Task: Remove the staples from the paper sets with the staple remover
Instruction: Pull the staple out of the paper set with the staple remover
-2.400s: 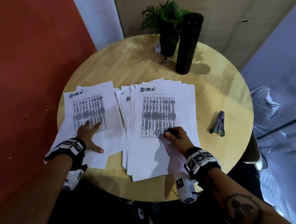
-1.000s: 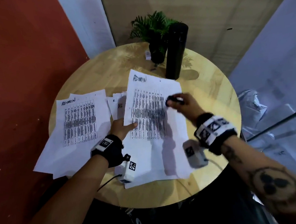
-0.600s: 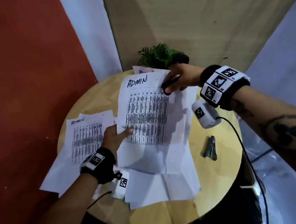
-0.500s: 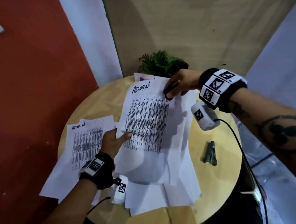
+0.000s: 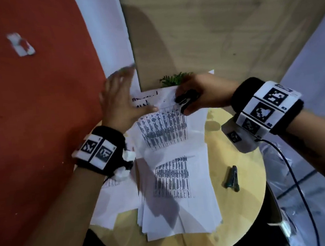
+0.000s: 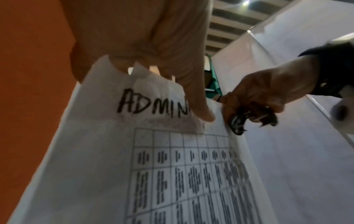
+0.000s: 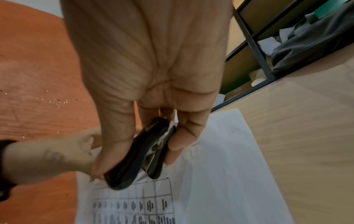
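A stapled paper set [image 5: 164,130] marked ADMIN hangs lifted above the table. My left hand [image 5: 128,104] is at its top left, thumb [image 6: 199,109] pressed on the front and fingers behind the top edge. My right hand [image 5: 195,98] grips the black staple remover [image 5: 186,100] at the set's top right corner. In the right wrist view the staple remover [image 7: 139,156] sits between thumb and fingers over the paper set [image 7: 210,174]. Its metal claws [image 6: 237,125] touch the paper's right edge. No staple is visible.
A stack of loose printed sheets [image 5: 181,206] lies on the round wooden table [image 5: 245,204], with more sheets [image 5: 113,199] at its left. A dark green stapler-like tool [image 5: 231,178] lies on the right. A plant [image 5: 173,79] stands behind, a red wall [image 5: 39,134] at the left.
My left hand left the sheet's lower left side and rose to its top edge. My right hand kept the remover at the set's top right corner.
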The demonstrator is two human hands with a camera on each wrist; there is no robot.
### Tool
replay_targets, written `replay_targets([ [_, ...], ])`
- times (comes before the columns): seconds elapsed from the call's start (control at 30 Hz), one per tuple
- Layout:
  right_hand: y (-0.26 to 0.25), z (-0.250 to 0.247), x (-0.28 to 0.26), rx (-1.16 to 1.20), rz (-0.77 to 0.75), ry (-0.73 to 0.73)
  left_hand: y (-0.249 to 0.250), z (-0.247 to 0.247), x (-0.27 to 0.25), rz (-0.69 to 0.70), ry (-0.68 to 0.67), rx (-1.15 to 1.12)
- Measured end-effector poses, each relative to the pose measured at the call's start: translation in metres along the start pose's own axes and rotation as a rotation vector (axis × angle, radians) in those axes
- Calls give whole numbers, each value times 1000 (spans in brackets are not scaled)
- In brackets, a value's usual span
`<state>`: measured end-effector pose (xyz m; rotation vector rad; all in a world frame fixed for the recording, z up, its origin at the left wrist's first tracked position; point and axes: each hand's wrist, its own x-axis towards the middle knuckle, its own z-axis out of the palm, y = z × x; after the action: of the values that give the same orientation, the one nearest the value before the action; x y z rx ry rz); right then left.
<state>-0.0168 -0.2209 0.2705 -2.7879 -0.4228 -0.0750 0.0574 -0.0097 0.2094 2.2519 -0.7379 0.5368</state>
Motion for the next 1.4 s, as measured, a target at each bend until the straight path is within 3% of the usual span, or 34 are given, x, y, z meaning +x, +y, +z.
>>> replay_targets([
  [0.1,-10,-10,-14,-8,-63,47,1,-20,19,-33,-228,-181],
  [0.3,-5,-24,-39,85,-12,119,12,-60,20,-47,-374,-281],
  [0.4,-14,-24,-45,167,-31,126,19,-69,20,-30,-348,-105],
  [0.5,-23,-27,-50,240,-49,130,49,-73,16,98,-198,314],
  [0.57,-27,-31,-53,245,-65,138,73,-69,14,185,-171,427],
  [0.8,-28,-37,-73,275,-94,182,102,-61,14,176,-384,10],
  [1.03,-28,-29,-78,266,-116,225,104,-57,16,118,-454,-83],
  [1.1,-29,-27,-79,275,-121,313,103,-56,17,105,-470,-129],
  [1.23,-34,-11,-91,96,-182,833,103,-60,18,81,-507,-216],
  [1.27,-37,-7,-93,33,-186,895,104,-60,19,69,-515,-206],
  [1.4,-43,9,-90,-133,-237,824,105,-59,20,37,-531,-193],
])
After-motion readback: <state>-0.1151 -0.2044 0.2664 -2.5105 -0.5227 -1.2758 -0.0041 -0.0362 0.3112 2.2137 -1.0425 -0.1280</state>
